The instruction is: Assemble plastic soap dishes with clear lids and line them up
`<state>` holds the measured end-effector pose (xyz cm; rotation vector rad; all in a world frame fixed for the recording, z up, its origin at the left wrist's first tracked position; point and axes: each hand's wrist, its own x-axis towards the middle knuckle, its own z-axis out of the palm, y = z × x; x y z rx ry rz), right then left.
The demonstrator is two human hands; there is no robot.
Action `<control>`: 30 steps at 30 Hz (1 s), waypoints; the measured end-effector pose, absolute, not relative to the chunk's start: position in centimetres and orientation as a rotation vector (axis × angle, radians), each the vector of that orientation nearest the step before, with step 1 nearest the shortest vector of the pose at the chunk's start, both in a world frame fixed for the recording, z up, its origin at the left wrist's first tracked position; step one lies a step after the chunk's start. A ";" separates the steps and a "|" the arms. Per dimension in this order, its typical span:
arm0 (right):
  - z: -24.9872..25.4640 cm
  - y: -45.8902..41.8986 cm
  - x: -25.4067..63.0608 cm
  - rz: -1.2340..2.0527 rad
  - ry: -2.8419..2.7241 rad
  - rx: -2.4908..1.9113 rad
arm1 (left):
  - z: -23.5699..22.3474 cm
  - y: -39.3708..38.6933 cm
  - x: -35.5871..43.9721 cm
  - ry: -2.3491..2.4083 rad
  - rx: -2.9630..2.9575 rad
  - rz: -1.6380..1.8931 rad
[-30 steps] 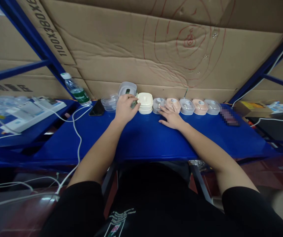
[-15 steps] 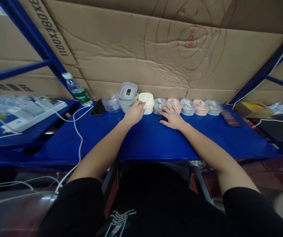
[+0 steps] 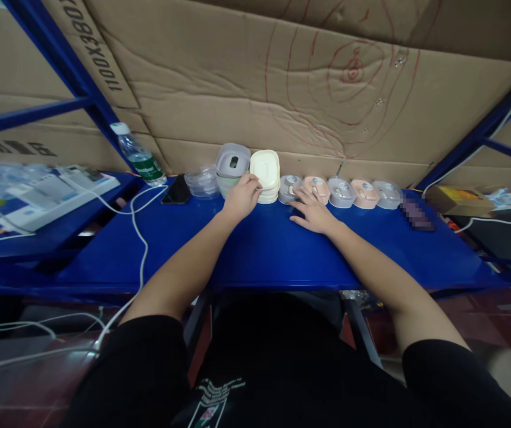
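Note:
My left hand (image 3: 241, 199) has its fingers closed on the near left edge of a cream square lid (image 3: 265, 166). That lid tilts up at the top of a cream stack (image 3: 269, 196). My right hand (image 3: 314, 213) lies with fingers spread against a grey lidded box (image 3: 287, 189) and a peach lidded box (image 3: 323, 189), gripping neither. Left of the cream stack stand nested tubs, a grey one (image 3: 232, 159) on top and a green one (image 3: 227, 185) below, partly hidden by my left hand.
Rightward the row continues with more boxes, grey (image 3: 342, 195) and peach (image 3: 365, 195). Clear plastic lids (image 3: 202, 183), a phone (image 3: 176, 190) and a water bottle (image 3: 139, 156) stand leftward. A white cable (image 3: 143, 249) crosses the blue table (image 3: 282, 255). Cardboard (image 3: 206, 89) walls the back.
The top cream lid has risen and tipped up toward the back, with my left hand at its edge. My right hand stays nearly still. The view shifts slightly.

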<state>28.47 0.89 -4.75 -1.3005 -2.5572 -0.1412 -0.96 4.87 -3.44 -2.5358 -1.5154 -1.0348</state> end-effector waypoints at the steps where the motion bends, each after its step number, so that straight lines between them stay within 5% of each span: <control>1: -4.9 0.9 28.5 -0.145 -2.554 -1.295 | -3.4 4.8 -1.0 -1.491 -2.542 -1.040; 8: -4.9 1.1 28.9 -0.110 -2.508 -1.222 | -2.4 3.5 -1.0 -1.230 -2.538 -1.230; 19: -3.6 0.4 31.6 -0.287 -2.049 -1.135 | 0.1 -0.6 0.8 -1.096 -3.115 -2.155; 25: -3.4 0.2 31.4 -0.346 -2.101 -1.014 | 0.0 -0.9 1.6 -1.207 -3.618 -1.924; 30: -3.4 -0.3 31.5 -0.322 -2.195 -1.031 | 1.0 -0.5 0.0 -1.160 -3.917 -1.299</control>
